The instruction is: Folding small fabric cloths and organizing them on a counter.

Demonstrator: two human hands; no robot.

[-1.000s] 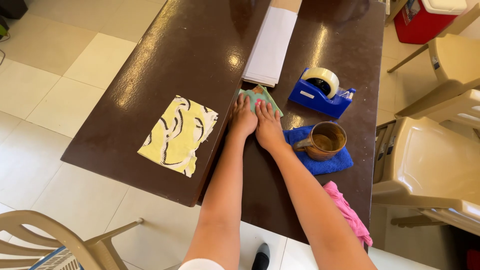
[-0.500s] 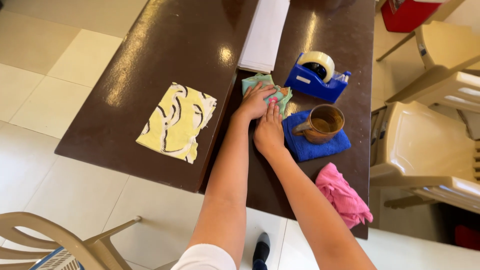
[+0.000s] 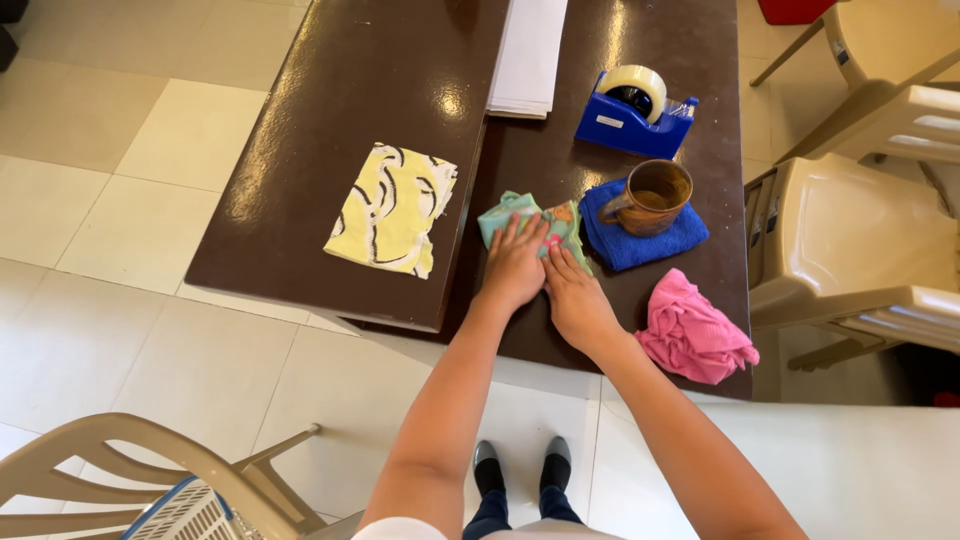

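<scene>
View from above of a dark brown counter (image 3: 330, 120) on a pale tiled floor, described from left to right. At the bottom left corner, the back of a beige plastic chair (image 3: 150, 470) shows. On the left part of the counter lies a folded yellow cloth (image 3: 392, 208) with black and white curved markings. Next, near the counter's front edge, a small green cloth (image 3: 520, 215) (with a pink and orange print) lies flat. The left hand (image 3: 514, 268) presses down on it, fingers together and flat, clamped on nothing. The right hand (image 3: 575, 300) lies just beside it, touching the cloth's right edge, fingers likewise flat and together. At the far edge above them sits a stack of white paper (image 3: 528, 55). Further right, a blue tape dispenser (image 3: 632, 115) holds 1 pale roll. Below it, a brown mug (image 3: 652, 197) stands on a folded blue cloth (image 3: 640, 240). A crumpled pink cloth (image 3: 692, 332) lies near the front right corner. Beige plastic chairs (image 3: 860, 240) stand at the right.
</scene>
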